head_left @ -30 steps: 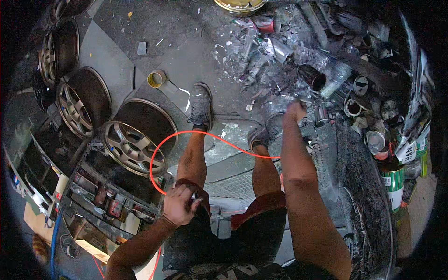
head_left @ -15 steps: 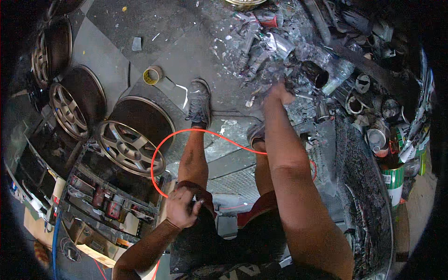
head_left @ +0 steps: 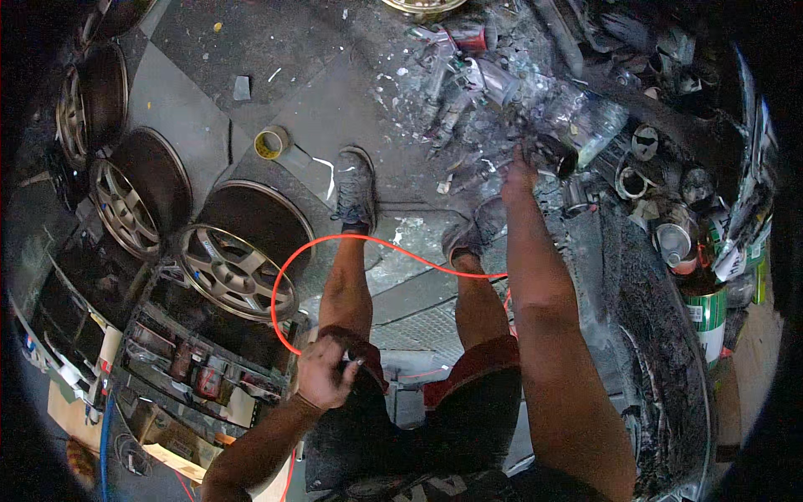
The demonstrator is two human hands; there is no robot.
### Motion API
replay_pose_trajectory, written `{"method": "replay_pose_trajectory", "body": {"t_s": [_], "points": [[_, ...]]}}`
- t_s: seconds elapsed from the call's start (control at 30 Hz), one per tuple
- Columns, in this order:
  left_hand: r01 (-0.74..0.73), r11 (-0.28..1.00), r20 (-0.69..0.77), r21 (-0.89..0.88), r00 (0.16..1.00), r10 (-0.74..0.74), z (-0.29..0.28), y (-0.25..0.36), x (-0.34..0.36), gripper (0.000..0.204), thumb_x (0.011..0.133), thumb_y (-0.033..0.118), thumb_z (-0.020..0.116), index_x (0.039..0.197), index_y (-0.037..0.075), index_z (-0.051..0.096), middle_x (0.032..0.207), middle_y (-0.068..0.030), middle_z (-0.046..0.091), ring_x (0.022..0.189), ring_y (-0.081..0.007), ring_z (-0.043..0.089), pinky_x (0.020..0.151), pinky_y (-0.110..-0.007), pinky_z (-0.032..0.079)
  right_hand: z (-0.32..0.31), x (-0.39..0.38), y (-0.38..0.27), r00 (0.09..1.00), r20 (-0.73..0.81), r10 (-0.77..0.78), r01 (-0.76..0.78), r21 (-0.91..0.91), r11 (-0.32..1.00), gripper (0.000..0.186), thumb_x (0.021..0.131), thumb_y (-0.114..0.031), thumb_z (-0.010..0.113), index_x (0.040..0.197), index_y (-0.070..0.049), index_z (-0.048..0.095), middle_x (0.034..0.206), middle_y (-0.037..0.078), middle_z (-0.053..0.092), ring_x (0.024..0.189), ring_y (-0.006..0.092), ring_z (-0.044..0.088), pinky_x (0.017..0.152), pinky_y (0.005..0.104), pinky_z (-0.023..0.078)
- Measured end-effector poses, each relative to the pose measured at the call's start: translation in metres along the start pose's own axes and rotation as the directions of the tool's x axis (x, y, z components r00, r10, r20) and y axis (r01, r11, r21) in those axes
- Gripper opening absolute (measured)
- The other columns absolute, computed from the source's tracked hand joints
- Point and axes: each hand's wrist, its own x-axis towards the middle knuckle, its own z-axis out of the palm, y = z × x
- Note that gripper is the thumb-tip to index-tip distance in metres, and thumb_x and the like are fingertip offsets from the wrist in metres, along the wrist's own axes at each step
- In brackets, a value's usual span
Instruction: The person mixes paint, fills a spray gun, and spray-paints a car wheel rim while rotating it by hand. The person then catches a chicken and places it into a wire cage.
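Note:
My left hand (head_left: 329, 375) is closed near my left knee on something small and shiny, mostly hidden by the fingers, where an orange-red hose (head_left: 294, 347) runs in. My right hand (head_left: 519, 174) reaches out over a grimy heap of cans, cups and crumpled plastic (head_left: 585, 125). Its fingers are blurred, near a dark can (head_left: 554, 155), and I cannot make out whether they hold anything. The hose loops across in front of both shins and passes behind my right forearm.
Several bronze wheel rims (head_left: 124, 205) line the left. A cluttered dark rack (head_left: 201, 360) stands below them, beside a blue hose (head_left: 105, 452). A tape roll (head_left: 270, 142) lies by my left shoe (head_left: 355, 188). Green-labelled tins (head_left: 704, 326) and a sooty, crusted edge (head_left: 661, 376) are at the right.
My right hand has moved up the picture, farther into the heap, then slightly to the right. My left hand has sunk slightly, still closed.

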Motion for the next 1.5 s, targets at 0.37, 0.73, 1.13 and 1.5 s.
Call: {"method": "replay_pose_trajectory", "body": {"t_s": [0.37, 0.73, 1.13, 1.5], "points": [[-0.016, 0.999, -0.002, -0.051, 1.000, 0.016, -0.001, -0.007, 0.004, 0.028, 0.071, 0.017, 0.067, 0.095, 0.006, 0.059, 0.081, -0.0133, 0.058, 0.077, -0.0353, 0.057, 0.067, -0.042, 0.044, 0.027, -0.040, 0.048, 0.977, 0.200, -0.074, 0.070, 0.025, 0.997, 0.048, 0.082, -0.030, 0.068, 0.118, -0.002, 0.054, 0.114, 0.008, 0.058, 0.098, 0.0227, 0.056, 0.076, 0.0342, 0.044], [-0.029, 0.997, 0.006, -0.075, 1.000, 0.029, -0.001, -0.014, -0.006, 0.032, 0.066, 0.011, 0.067, 0.095, 0.001, 0.057, 0.084, -0.0216, 0.057, 0.081, -0.0432, 0.054, 0.069, -0.045, 0.044, 0.100, -0.084, -0.062, 0.842, 0.194, -0.503, 0.533, -0.439, 0.723, 0.047, 0.081, -0.035, 0.065, 0.107, 0.003, 0.059, 0.102, 0.023, 0.061, 0.092, 0.0375, 0.059, 0.080, 0.0437, 0.045], [0.009, 0.999, -0.017, 0.049, 1.000, -0.008, -0.042, 0.039, -0.033, 0.029, 0.082, 0.025, 0.062, 0.097, 0.002, 0.053, 0.092, -0.0236, 0.059, 0.088, -0.0432, 0.056, 0.072, -0.049, 0.045, -0.098, -0.328, -0.128, 0.496, 0.390, -0.775, 0.826, -0.487, 0.284, 0.031, 0.082, -0.018, 0.060, 0.102, 0.006, 0.058, 0.100, 0.029, 0.059, 0.095, 0.0460, 0.054, 0.087, 0.0470, 0.042], [-0.434, 0.872, 0.055, -0.224, 0.888, 0.456, -0.116, 0.150, -0.104, 0.032, 0.091, 0.027, 0.048, 0.111, 0.001, 0.045, 0.096, -0.0259, 0.059, 0.094, -0.0443, 0.055, 0.079, -0.049, 0.044, -0.225, -0.574, -0.265, 0.756, 0.048, -0.653, 0.589, 0.383, 0.711, 0.033, 0.087, -0.008, 0.059, 0.116, 0.001, 0.048, 0.104, 0.008, 0.059, 0.084, 0.0190, 0.061, 0.059, 0.0266, 0.053]]}}
